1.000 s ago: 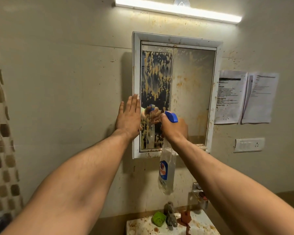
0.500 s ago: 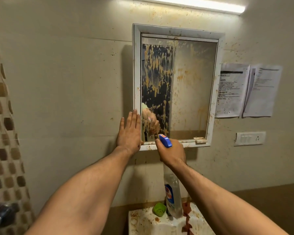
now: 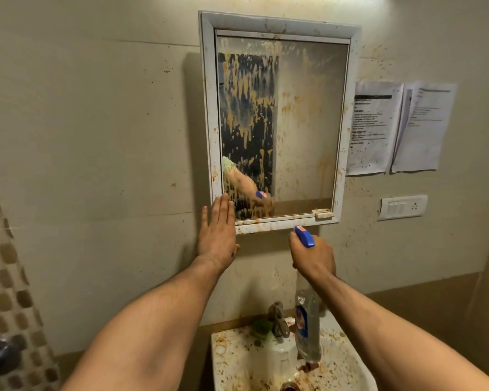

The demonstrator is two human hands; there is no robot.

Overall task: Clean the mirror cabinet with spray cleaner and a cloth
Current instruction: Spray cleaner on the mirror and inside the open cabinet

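Here the left hand (image 3: pixel 216 238) lies flat, fingers together, at the mirror cabinet (image 3: pixel 280 225) corner; right hand (image 3: pixel 312 256) grips spray bottle (image 3: pixel 307 325)

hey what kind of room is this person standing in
Most likely a small bathroom: a wall-mounted mirror cabinet hangs above a stained washbasin with a tap, and mosaic tiling covers the left wall.

light: warm, dim, from above the left hand (image 3: pixel 216 238) | shadows: dark band on the wall left of the mirror cabinet (image 3: pixel 277 24), softer one under it around the right hand (image 3: pixel 312 256) | glare: none strong | blur: slight softness throughout; papers right of the hands unreadable | distortion: wide-angle bowing at edges
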